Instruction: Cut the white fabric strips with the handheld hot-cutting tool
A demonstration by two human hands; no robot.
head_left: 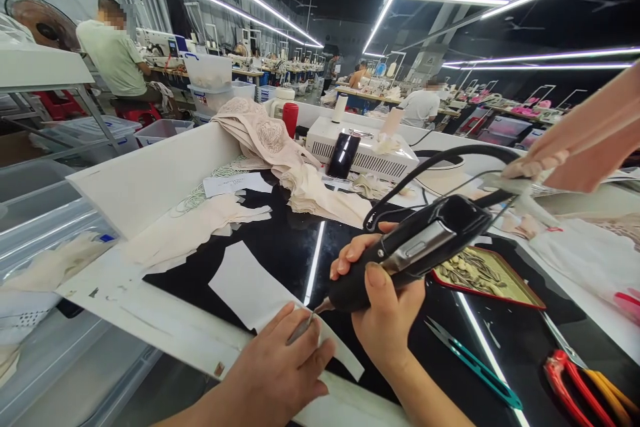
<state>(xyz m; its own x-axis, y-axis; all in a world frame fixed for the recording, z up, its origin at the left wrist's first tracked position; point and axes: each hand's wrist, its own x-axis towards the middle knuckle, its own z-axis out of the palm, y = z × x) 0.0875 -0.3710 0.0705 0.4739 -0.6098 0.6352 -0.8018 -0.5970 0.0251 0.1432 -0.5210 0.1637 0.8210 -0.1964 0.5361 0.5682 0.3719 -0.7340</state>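
My right hand (pixel 385 320) is wrapped round a black handheld electric tool (pixel 415 247) with a silver strip; its exact kind I cannot make out. A thick black cable (pixel 425 167) loops from its rear end. The thin metal tip points down and left, reaching the fingers of my left hand (pixel 285 360). That left hand lies over a white cut fabric piece (pixel 250 287), its slightly bent fingers pressing it on the black tabletop (pixel 295 260). Part of the piece is hidden under the hand.
Teal thread snips (pixel 475 363), red-handled scissors (pixel 575 387) and a tray (pixel 525 297) of seeds lie at right. Cream fabric pieces (pixel 190 233) and a lace stack (pixel 270 140) lie left and behind. A phone (pixel 343 155) leans on a white box (pixel 320 137). Co-workers sit farther back.
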